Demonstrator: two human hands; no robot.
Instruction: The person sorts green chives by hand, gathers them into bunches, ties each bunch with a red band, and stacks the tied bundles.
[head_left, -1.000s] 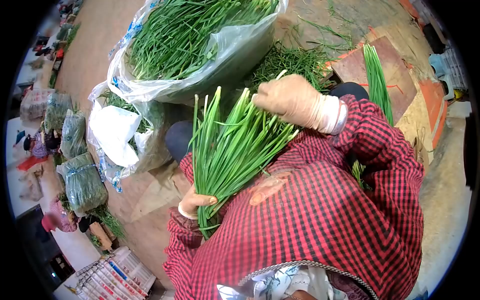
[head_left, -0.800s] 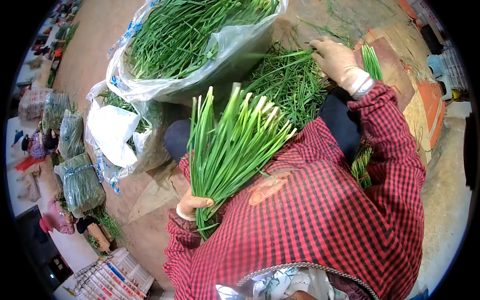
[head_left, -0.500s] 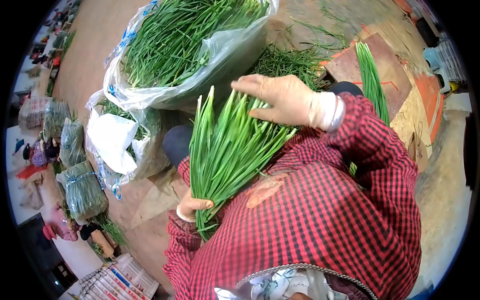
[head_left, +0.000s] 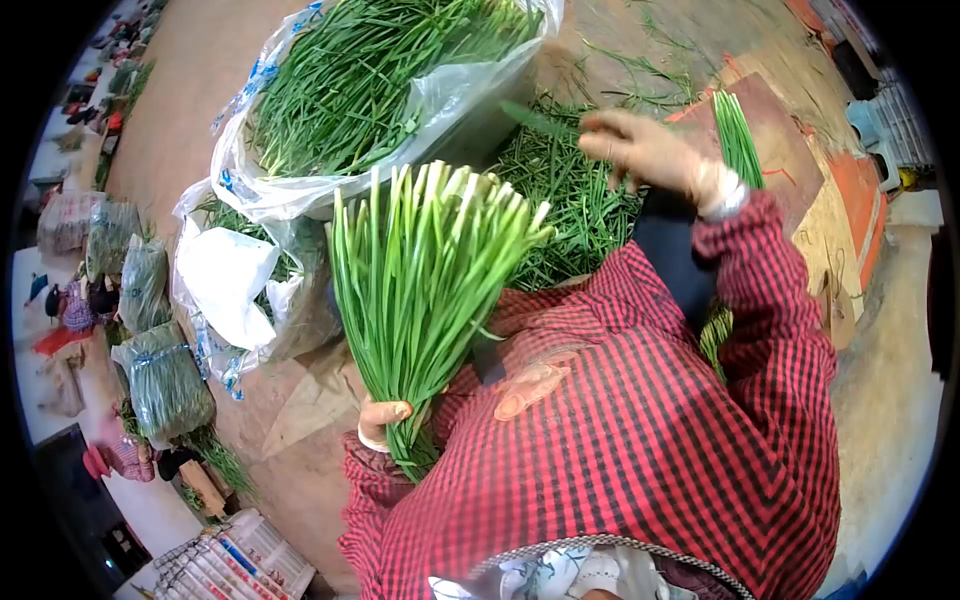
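Note:
A fanned bunch of green stalks [head_left: 425, 280] stands with its pale cut ends upward, its lower part wrapped by my left hand [head_left: 383, 420]. My right hand [head_left: 640, 152], gloved, is up and to the right of the bunch, over a heap of loose green leaves [head_left: 570, 215]. Its fingers are partly spread and bent; a blurred green leaf shows just left of them, and whether they touch it I cannot tell. Behind the bunch, a large clear plastic bag [head_left: 450, 110] holds many more green stalks [head_left: 350, 85].
A smaller bag with white plastic [head_left: 225, 280] stands at left. At right, a tied bundle [head_left: 737, 140] lies on a brown board [head_left: 785, 150]. Wrapped bundles [head_left: 165, 385], a crate [head_left: 235, 560] and a distant person [head_left: 125, 450] are at far left.
My right hand has left the stalk ends and moved right and up, over the loose leaves. My left hand still grips the bunch, which has shifted left and now stands more upright.

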